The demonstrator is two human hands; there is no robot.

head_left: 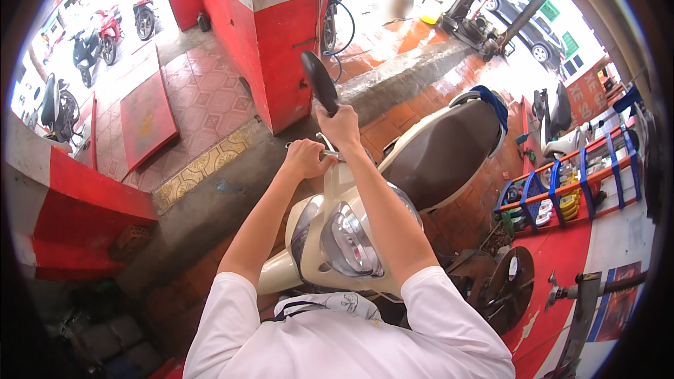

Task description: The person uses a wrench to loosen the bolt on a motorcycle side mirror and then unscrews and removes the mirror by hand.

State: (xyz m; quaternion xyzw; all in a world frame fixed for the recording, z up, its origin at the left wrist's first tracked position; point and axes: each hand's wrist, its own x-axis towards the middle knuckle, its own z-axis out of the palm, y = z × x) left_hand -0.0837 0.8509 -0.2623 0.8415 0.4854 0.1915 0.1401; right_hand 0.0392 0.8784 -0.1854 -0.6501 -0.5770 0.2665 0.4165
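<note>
A cream scooter with a chrome-framed headlight and a brown seat stands below me. My right hand grips the stem of a black rear-view mirror, which points up and away from me. Just below and left of it, my left hand has its fingers curled by the silver brake lever at the handlebar. What exactly those fingers grip is hidden.
Red-and-white pillars rise ahead and left. Parked scooters stand outside at upper left, a car at upper right. At right are a rack with bottles and a metal stand. A raised concrete step crosses behind the scooter.
</note>
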